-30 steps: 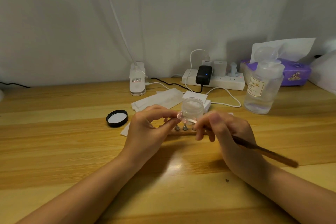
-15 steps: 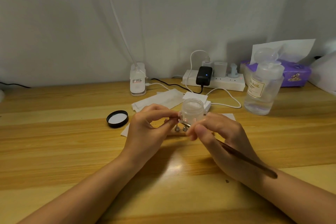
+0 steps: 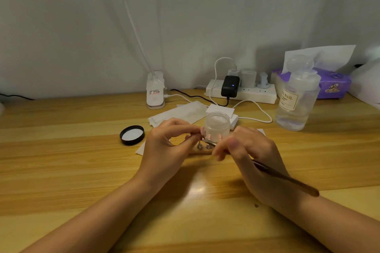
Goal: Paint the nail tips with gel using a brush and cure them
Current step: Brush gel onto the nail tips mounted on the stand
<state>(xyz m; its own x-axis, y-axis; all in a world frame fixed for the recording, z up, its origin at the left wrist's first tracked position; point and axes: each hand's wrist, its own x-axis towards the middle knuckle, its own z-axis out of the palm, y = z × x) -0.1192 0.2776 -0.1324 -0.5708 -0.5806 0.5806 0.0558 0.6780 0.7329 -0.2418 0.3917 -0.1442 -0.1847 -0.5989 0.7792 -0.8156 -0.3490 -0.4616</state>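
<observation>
Painting stage under way, curing not begun. A nail tip (image 3: 202, 131) is pinched in the left hand (image 3: 167, 146) grip, just at 9 o'clock of the open gel jar (image 3: 217, 127). The brush (image 3: 283, 177) is clamped in the right hand (image 3: 251, 154) grip, bristle end at the tip. Lid (image 3: 132, 135) is off on the bench (image 3: 61, 170); lamp (image 3: 155, 90) sits at 12 o'clock, untouched. Versus 0.5 s ago: right-hand fingers slightly shifted, otherwise unchanged.
</observation>
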